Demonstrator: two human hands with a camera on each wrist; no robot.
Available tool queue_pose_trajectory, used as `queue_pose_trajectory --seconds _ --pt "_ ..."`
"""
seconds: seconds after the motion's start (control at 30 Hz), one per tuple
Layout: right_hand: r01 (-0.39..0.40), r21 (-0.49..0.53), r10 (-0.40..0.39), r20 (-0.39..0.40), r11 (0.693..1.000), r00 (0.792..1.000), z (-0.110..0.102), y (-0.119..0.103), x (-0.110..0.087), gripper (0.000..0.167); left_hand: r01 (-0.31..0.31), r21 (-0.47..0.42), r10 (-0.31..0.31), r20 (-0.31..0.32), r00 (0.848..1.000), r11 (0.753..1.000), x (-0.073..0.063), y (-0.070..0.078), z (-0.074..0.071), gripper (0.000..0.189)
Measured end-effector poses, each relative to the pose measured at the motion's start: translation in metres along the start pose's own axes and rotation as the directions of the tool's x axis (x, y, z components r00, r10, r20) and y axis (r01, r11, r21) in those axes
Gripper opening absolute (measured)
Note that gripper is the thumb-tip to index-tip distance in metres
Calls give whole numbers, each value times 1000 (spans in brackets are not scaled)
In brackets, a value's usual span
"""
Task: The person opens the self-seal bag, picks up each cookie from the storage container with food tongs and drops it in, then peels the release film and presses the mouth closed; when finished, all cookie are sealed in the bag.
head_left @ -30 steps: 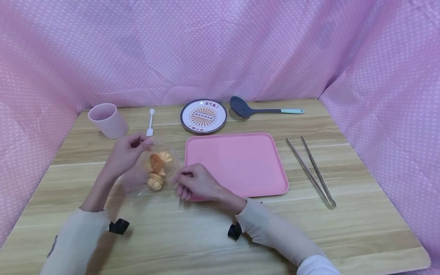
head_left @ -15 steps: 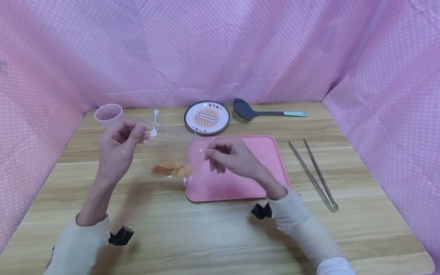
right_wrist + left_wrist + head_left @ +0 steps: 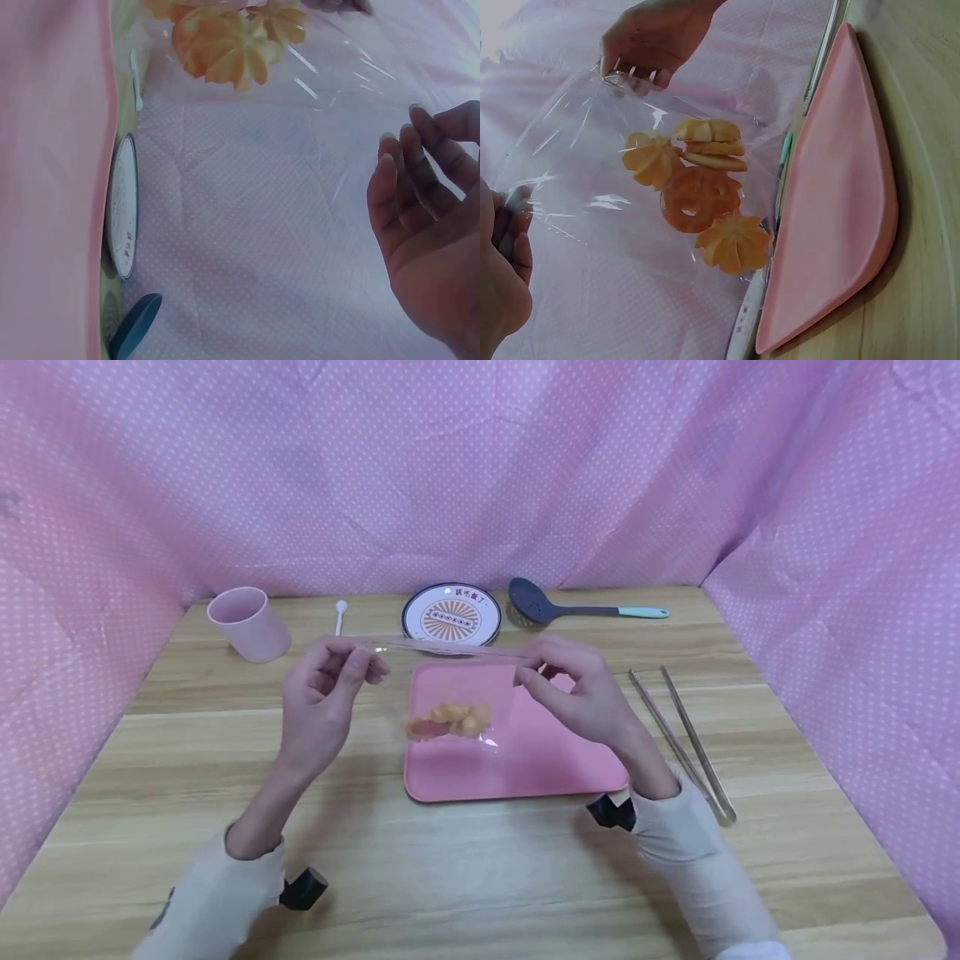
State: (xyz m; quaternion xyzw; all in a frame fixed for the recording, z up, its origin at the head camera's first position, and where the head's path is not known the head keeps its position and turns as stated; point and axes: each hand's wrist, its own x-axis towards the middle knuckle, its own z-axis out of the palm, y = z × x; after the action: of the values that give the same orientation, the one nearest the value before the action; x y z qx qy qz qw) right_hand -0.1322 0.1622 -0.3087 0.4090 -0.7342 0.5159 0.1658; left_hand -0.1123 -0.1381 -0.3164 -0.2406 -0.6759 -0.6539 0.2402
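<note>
A clear plastic bag (image 3: pixel 577 150) hangs stretched between both hands, above the pink tray (image 3: pixel 525 760). Low in the bag lie several baked pieces: yellow flower-shaped biscuits (image 3: pixel 733 244), a stacked sandwich-like piece (image 3: pixel 712 142) and a brown round one (image 3: pixel 701 199) with face-like holes. My left hand (image 3: pixel 321 703) pinches one upper corner between thumb and fingers. At the opposite corner, my right hand (image 3: pixel 581 692) pinches the film, its thumb and forefinger meeting at the edge in the right wrist view. The bag's mouth forms a taut line across the head view.
Behind the tray stand a patterned plate (image 3: pixel 450 614) and a dark skimmer (image 3: pixel 532 602) with a mint handle end. A pink cup (image 3: pixel 251 627) and a small white spoon (image 3: pixel 340 614) are at the back left. Metal tongs (image 3: pixel 697 752) lie right of the tray.
Both hands have lifted the bag off the table's left side and carried it right, over the tray. It now hangs upright instead of lying low, with its biscuits at the bottom.
</note>
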Motion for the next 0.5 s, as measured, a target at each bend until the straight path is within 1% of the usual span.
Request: queue_pose_trajectory --seconds 0.03,0.13,0.27,0.37,0.5 --pt "1 24 -1 -7 1000 1000 0 2 -1 13 -5 -7 5 -12 1000 1000 -1 -1 2 17" --pt "-26 136 28 -14 990 1000 0 5 -5 12 -24 7 24 -37 999 1000 -3 -2 8 17" --pt "-54 280 57 -3 959 998 -2 7 -9 13 -40 27 41 -56 998 999 -4 0 15 17" --pt "-43 327 44 5 944 999 -5 10 -10 13 -41 24 43 -65 997 999 -4 1 18 16" --pt "-32 341 33 1 940 999 -9 12 -12 13 -54 9 55 -69 996 998 -4 3 23 16"
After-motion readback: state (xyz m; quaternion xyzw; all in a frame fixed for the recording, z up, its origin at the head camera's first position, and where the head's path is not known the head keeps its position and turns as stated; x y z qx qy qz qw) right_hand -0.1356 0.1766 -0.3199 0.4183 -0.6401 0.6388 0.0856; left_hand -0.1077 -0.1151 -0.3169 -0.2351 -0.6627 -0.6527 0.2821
